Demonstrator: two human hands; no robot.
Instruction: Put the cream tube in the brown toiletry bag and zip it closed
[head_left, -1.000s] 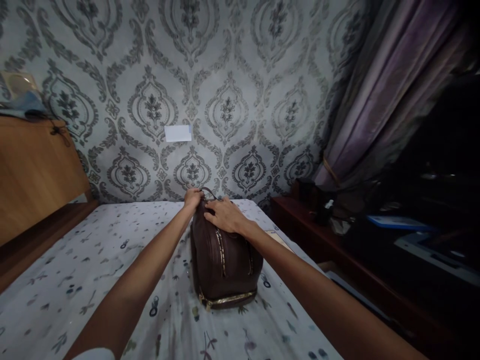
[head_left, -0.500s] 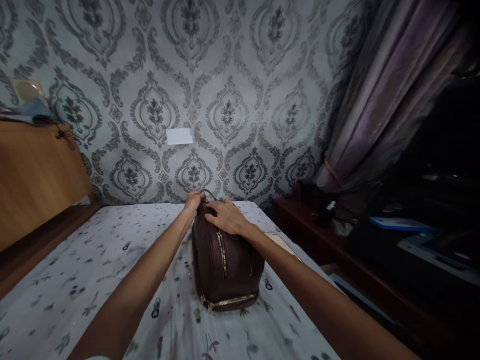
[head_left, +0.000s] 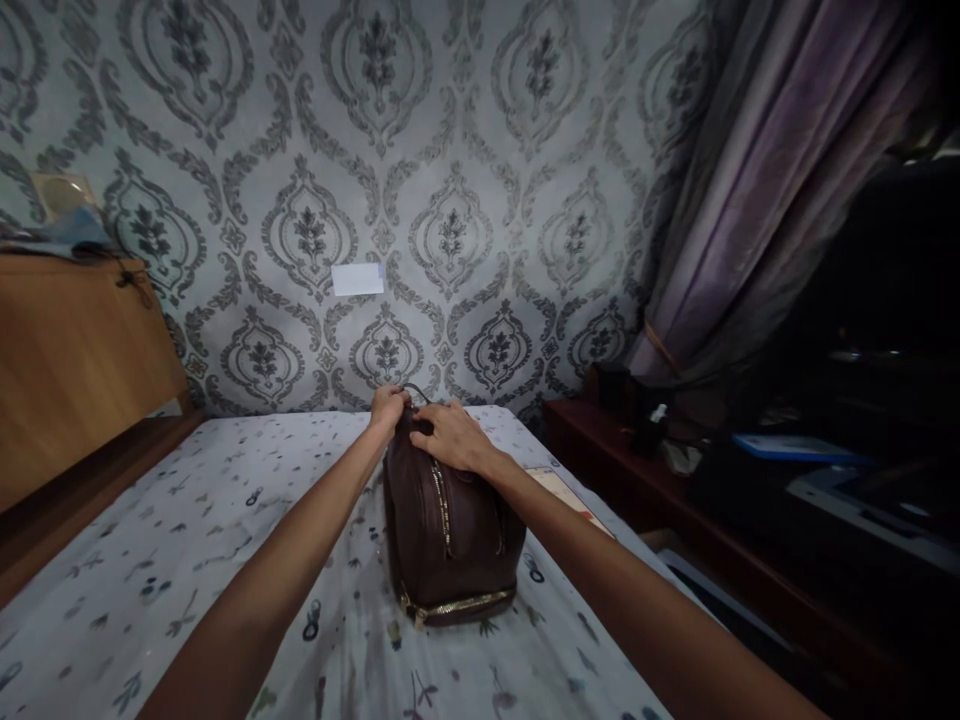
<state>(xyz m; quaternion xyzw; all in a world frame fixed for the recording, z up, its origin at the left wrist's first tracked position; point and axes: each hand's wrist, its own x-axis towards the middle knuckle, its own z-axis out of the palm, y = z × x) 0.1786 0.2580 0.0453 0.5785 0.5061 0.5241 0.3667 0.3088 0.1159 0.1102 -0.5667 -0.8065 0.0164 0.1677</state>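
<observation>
A dark brown leather backpack (head_left: 472, 550) with gold zips stands on the patterned bedsheet (head_left: 315, 540). At its far upper left edge, my left hand (head_left: 388, 406) is closed, its fingers bent around the top near a thin loop handle (head_left: 418, 391). What exactly the fingertips pinch there is hidden. My right hand (head_left: 454, 438) is laid over the top of the backpack, thumb on the near side and apart from the index finger. The other fingers curve over the far side, partly out of sight. A short gold zip (head_left: 441, 500) runs down below it.
Paper or a booklet (head_left: 566, 495) lies on the bed beyond my right forearm. A wooden headboard-like panel (head_left: 82, 360) stands left, and a dark red ledge (head_left: 600, 455) with small items runs along the right. Patterned wallpaper (head_left: 450, 130) and a purple curtain (head_left: 757, 220) are behind.
The view has tilted up very slightly. Both hands stay in nearly the same places on the backpack, which has not visibly moved.
</observation>
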